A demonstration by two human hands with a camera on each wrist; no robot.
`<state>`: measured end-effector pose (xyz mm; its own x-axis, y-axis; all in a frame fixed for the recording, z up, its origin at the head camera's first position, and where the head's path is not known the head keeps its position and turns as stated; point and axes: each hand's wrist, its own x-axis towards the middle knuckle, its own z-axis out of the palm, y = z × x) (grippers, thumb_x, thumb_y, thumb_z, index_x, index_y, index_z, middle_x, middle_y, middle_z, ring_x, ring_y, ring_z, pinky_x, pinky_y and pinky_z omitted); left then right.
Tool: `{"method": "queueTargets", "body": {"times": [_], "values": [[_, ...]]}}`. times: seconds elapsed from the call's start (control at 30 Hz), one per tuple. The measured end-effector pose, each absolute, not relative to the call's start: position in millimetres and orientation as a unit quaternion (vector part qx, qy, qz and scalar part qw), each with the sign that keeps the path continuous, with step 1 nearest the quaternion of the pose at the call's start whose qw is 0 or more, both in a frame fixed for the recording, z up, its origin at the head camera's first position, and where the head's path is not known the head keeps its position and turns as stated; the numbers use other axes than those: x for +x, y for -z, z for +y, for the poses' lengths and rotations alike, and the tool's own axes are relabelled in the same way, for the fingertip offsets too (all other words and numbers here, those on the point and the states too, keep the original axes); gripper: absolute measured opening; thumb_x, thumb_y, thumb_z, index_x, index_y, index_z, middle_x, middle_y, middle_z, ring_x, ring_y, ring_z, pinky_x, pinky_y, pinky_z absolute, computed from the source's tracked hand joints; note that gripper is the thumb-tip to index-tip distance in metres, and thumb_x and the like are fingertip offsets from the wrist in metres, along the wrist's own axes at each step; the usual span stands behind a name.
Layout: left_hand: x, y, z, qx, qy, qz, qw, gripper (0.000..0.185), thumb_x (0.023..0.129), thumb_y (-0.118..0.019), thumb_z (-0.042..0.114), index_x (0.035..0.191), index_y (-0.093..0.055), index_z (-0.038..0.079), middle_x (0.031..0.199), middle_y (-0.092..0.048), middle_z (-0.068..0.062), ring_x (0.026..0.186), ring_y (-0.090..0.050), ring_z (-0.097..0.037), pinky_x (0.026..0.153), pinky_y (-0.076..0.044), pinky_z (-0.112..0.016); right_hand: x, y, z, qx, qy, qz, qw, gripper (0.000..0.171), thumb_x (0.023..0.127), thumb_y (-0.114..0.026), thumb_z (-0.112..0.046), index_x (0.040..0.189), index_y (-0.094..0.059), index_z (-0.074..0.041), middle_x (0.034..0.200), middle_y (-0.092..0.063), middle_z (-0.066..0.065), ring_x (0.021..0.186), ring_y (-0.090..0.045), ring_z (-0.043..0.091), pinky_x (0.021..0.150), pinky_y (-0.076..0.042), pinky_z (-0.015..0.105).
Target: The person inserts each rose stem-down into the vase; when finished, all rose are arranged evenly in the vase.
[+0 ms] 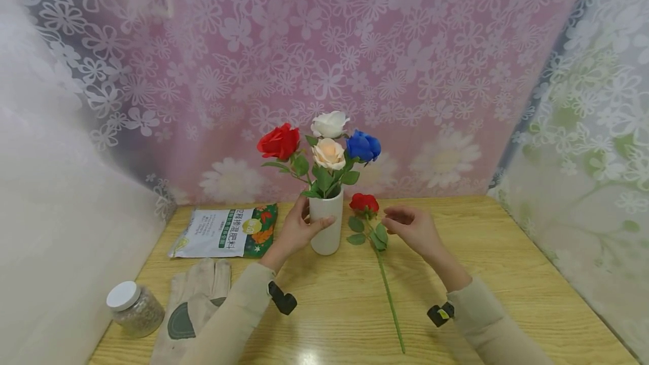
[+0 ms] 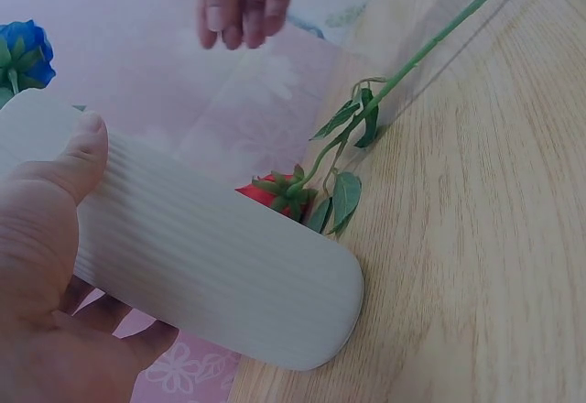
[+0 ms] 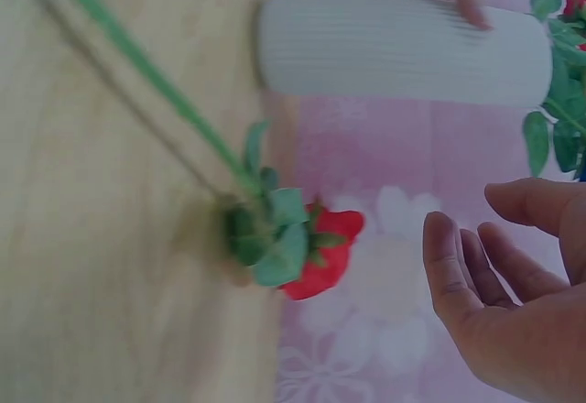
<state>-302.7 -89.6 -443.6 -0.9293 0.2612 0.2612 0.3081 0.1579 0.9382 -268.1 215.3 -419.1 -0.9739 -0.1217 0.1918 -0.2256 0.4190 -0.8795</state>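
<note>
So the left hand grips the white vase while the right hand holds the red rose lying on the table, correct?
Not quite. The left hand grips the white vase, but the right hand holds nothing: the right wrist view shows it open beside the red rose.

Head view high, looking down; wrist views close, sideways; all share vase (image 1: 327, 224).

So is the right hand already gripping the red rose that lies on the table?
No: in the head view the right hand hovers open beside the red rose, which lies on the table ungripped.
</note>
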Motion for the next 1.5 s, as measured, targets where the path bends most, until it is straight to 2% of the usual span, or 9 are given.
{"method": "queueTargets", "body": {"times": [0.07, 0.3, 0.37, 0.53, 0.8, 0.93, 1.17, 1.37, 1.5], "values": [[-302.1, 442.9, -89.5, -0.187, 0.62, -0.762, 0.019, 0.076, 0.095, -0.081, 0.022, 0.158, -0.039, 0.021, 0.158, -0.05, -0.012, 0.146, -0.05, -0.039, 0.117, -0.045, -0.061, -267.3, 426.7, 217.3, 0.102, -0.533, -0.839, 0.042, 0.039, 0.1, -0.075, -0.018, 0.132, -0.069, 0.003, 0.119, -0.074, 0.024, 0.094, -0.078, 0.027, 0.078, -0.064, 0.024], [-301.5, 441.7, -89.9, -0.183, 0.614, -0.768, 0.016, 0.076, 0.096, -0.081, 0.026, 0.158, -0.038, 0.021, 0.158, -0.05, -0.012, 0.146, -0.051, -0.038, 0.117, -0.046, -0.06, -263.4, 447.9, 220.6, 0.092, -0.531, -0.843, 0.009, 0.038, 0.1, -0.072, -0.01, 0.131, -0.066, 0.01, 0.116, -0.072, 0.027, 0.093, -0.076, 0.038, 0.08, -0.066, 0.045], [-301.6, 441.6, -90.1, -0.182, 0.615, -0.767, 0.014, 0.076, 0.095, -0.082, 0.026, 0.158, -0.038, 0.022, 0.158, -0.05, -0.012, 0.146, -0.05, -0.038, 0.117, -0.046, -0.06, -262.1, 452.9, 221.8, 0.084, -0.526, -0.846, -0.004, 0.037, 0.1, -0.072, -0.01, 0.13, -0.066, 0.011, 0.117, -0.072, 0.027, 0.092, -0.077, 0.039, 0.08, -0.066, 0.047], [-301.8, 441.7, -90.1, -0.179, 0.617, -0.766, 0.013, 0.078, 0.095, -0.082, 0.027, 0.158, -0.038, 0.023, 0.159, -0.049, -0.012, 0.147, -0.05, -0.038, 0.117, -0.045, -0.06, -259.0, 463.9, 225.5, 0.073, -0.533, -0.843, -0.034, 0.04, 0.099, -0.072, -0.009, 0.132, -0.064, 0.013, 0.118, -0.072, 0.029, 0.092, -0.077, 0.039, 0.078, -0.067, 0.045], [-301.9, 441.2, -89.4, -0.179, 0.614, -0.769, 0.015, 0.079, 0.095, -0.082, 0.026, 0.16, -0.036, 0.024, 0.159, -0.049, -0.012, 0.147, -0.049, -0.039, 0.118, -0.045, -0.06, -253.2, 474.2, 225.4, 0.065, -0.528, -0.845, -0.06, 0.039, 0.099, -0.072, -0.009, 0.128, -0.065, 0.016, 0.104, -0.076, 0.026, 0.082, -0.078, 0.033, 0.072, -0.067, 0.04], [-301.5, 441.5, -89.6, -0.184, 0.612, -0.769, 0.021, 0.079, 0.096, -0.081, 0.025, 0.16, -0.036, 0.023, 0.159, -0.049, -0.013, 0.147, -0.05, -0.04, 0.117, -0.046, -0.061, -252.5, 477.8, 224.1, 0.071, -0.537, -0.837, -0.08, 0.04, 0.099, -0.072, -0.008, 0.127, -0.063, 0.019, 0.1, -0.076, 0.028, 0.075, -0.078, 0.032, 0.068, -0.067, 0.042], [-301.2, 441.8, -89.4, -0.19, 0.613, -0.766, 0.024, 0.079, 0.095, -0.081, 0.024, 0.16, -0.036, 0.024, 0.159, -0.049, -0.013, 0.146, -0.051, -0.04, 0.116, -0.046, -0.062, -251.9, 482.4, 221.0, 0.061, -0.547, -0.828, -0.108, 0.043, 0.098, -0.073, -0.009, 0.128, -0.061, 0.02, 0.099, -0.077, 0.024, 0.074, -0.078, 0.03, 0.068, -0.067, 0.043], [-301.8, 441.4, -89.2, -0.183, 0.615, -0.767, 0.019, 0.081, 0.094, -0.083, 0.024, 0.16, -0.036, 0.027, 0.159, -0.05, -0.01, 0.146, -0.05, -0.037, 0.117, -0.046, -0.06, -252.1, 483.1, 217.9, 0.067, -0.535, -0.833, -0.125, 0.053, 0.096, -0.076, -0.01, 0.134, -0.055, 0.021, 0.105, -0.076, 0.024, 0.075, -0.078, 0.031, 0.068, -0.067, 0.043], [-302.5, 442.0, -89.6, -0.183, 0.616, -0.766, 0.018, 0.081, 0.094, -0.083, 0.024, 0.16, -0.036, 0.027, 0.159, -0.05, -0.01, 0.146, -0.05, -0.037, 0.117, -0.046, -0.06, -252.8, 483.8, 213.7, 0.061, -0.507, -0.852, -0.12, 0.059, 0.091, -0.083, -0.015, 0.133, -0.057, 0.018, 0.097, -0.077, 0.017, 0.072, -0.077, 0.027, 0.066, -0.066, 0.041]]}}
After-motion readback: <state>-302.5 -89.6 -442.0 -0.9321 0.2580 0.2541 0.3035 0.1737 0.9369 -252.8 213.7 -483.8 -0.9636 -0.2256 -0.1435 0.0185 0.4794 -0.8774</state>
